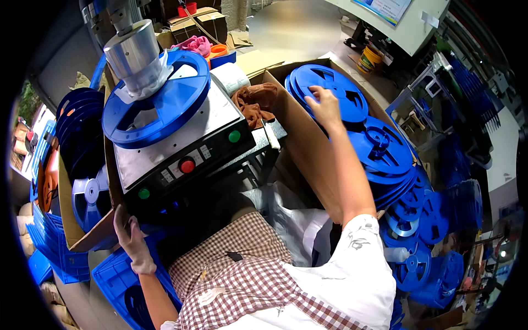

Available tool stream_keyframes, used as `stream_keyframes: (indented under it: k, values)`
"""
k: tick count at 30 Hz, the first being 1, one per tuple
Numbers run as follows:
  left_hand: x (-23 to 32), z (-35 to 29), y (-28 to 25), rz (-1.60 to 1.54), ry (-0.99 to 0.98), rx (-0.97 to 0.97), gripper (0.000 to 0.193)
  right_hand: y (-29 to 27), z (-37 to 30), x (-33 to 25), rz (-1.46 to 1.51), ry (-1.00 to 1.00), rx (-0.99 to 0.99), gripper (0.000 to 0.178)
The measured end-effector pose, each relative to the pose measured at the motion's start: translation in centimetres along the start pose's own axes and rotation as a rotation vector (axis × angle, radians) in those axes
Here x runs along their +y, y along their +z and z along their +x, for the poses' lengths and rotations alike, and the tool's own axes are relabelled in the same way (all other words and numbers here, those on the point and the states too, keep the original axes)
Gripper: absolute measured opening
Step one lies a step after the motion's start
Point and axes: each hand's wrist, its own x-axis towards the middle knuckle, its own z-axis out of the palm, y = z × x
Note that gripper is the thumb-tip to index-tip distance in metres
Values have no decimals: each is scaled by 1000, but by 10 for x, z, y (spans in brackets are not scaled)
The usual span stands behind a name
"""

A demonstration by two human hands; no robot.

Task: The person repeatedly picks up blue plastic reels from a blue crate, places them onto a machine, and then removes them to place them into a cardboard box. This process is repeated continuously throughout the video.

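My right hand (325, 109) reaches over a stack of blue plastic reels (353, 98) in a cardboard box, fingers parted near the top reel's face. Whether the fingertips touch it I cannot tell. My left hand (132, 242), in a pale glove, is beside the front left corner of a bench machine (181, 159), fingers apart and holding nothing. Another blue reel (190, 104) lies on the machine's white top. Above it a metal cylinder (132, 55) presses down, with crumpled white wrapping around its lower end. Green and red buttons dot the front panel.
Left of the machine, a cardboard box (88, 242) holds dark blue reels. A blue crate (118, 275) sits below my left hand. More blue reels (418, 258) pile up at the right. A brown cloth (256, 104) lies between the machine and the right box (302, 146).
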Motion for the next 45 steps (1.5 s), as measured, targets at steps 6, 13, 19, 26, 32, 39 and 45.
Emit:
stream_keyframes:
  k: [6,13,19,26,32,39,45]
  values:
    - [27,-33,-6,271,83,115,40,-25,47,144,-500,466,-132,93]
    - [96,-53,50,255,5,-186,39,-33,50,156,-396,533,-55,86]
    - [122,-30,132,-215,-124,-607,105,-91,-12,-31,235,-263,-36,67]
    - [167,-33,168,-820,-374,-590,51,-102,-113,-142,127,-508,-57,62]
    - [155,-65,179,-829,243,-613,35,-60,-200,-134,1191,39,-219,67]
    - [186,-15,170,-57,853,-1038,75,-15,-215,-121,2098,235,-382,34]
    - [131,131,137,1065,737,-284,65,-36,-224,-102,2418,246,-383,21]
